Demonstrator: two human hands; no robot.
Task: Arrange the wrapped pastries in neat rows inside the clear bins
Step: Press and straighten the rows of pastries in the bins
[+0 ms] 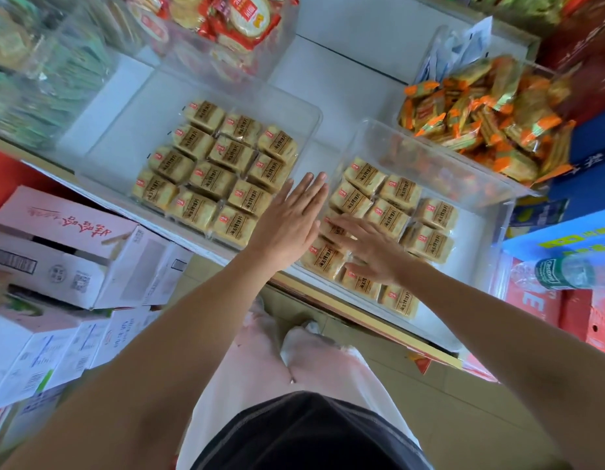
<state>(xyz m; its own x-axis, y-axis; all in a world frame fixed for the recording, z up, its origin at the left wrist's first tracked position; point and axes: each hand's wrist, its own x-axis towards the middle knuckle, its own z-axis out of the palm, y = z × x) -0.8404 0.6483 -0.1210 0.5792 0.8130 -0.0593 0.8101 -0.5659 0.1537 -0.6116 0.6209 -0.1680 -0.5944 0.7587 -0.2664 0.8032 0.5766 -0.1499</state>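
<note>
Right hand (368, 252) lies flat, fingers straight and a bit spread, on the wrapped pastries (389, 215) inside the right clear bin (470, 259). Left hand (290, 222), flat with fingers together, is just by that bin's left wall. Left of it, the other bin (131, 123) holds neat rows.

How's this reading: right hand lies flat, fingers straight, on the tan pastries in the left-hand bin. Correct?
Wrong bin. The head view shows the right hand flat, fingers straight, on the tan pastries in the right-hand bin, not the left-hand bin.
</note>
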